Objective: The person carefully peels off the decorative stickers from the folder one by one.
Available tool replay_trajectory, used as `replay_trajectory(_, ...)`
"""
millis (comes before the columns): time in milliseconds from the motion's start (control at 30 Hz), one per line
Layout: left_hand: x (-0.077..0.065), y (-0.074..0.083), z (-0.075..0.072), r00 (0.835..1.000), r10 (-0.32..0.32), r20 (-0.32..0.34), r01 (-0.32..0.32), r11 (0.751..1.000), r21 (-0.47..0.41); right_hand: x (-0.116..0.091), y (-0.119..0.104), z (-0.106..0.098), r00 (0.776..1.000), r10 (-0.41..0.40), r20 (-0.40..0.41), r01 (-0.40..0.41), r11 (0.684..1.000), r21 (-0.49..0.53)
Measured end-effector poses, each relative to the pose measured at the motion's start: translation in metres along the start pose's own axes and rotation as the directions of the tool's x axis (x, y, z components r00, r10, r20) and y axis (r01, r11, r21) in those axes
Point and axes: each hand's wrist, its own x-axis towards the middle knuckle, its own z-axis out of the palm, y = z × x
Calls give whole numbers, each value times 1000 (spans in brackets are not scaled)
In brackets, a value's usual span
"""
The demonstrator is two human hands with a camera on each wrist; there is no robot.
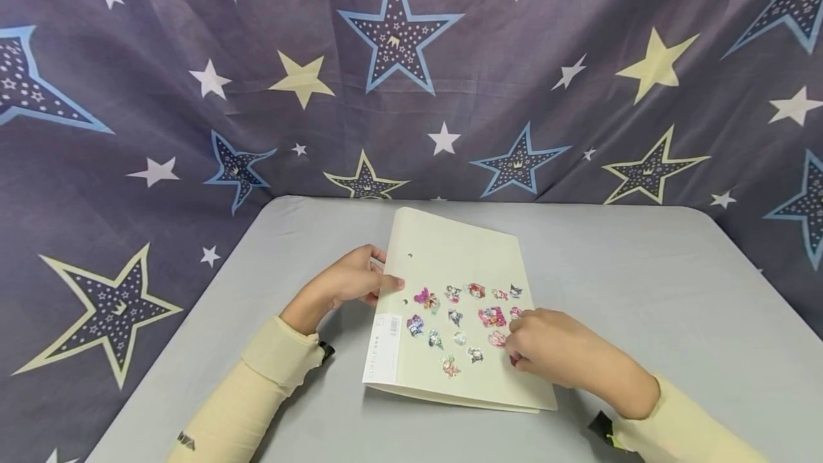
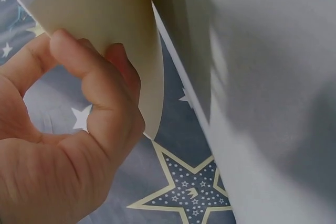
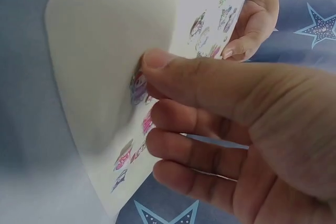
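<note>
A cream clip file [image 1: 459, 241] lies tilted on the grey table, its lower edge slightly parted. Small colourful character stickers [image 1: 491, 316] are scattered over the lower part of its cover. My left hand [image 1: 350, 277] grips the spine edge, thumb on the cover and fingers behind it; the left wrist view shows the curled fingers [image 2: 100, 93] against the file. Over the cover's right side, my right hand [image 1: 556, 349] pinches a small sticker [image 3: 138, 88] between thumb and forefinger, close to the surface. The fingertips partly hide this sticker.
A white printed label [image 1: 383, 349] wraps the lower spine of the file, near two small holes. The grey table [image 1: 656, 277] extends to both sides. Behind it hangs a dark curtain [image 1: 476, 113] patterned with stars.
</note>
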Motion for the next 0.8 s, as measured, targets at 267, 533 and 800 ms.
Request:
replay_trajectory(267,0,-1,-1,1000,9,0,-9,1000,-3,-1,0,3,1000,-20,-14,20,998,54)
replay_trajectory(533,1,0,-1,1000,9,5,-9,1000,-1,-3,2,4,1000,-18,-13,19,996,83)
replay_trajectory(800,3,-2,-2,1000,10,5,-10,1000,-15,-7,2,-1,997,50,53,-52,997,53)
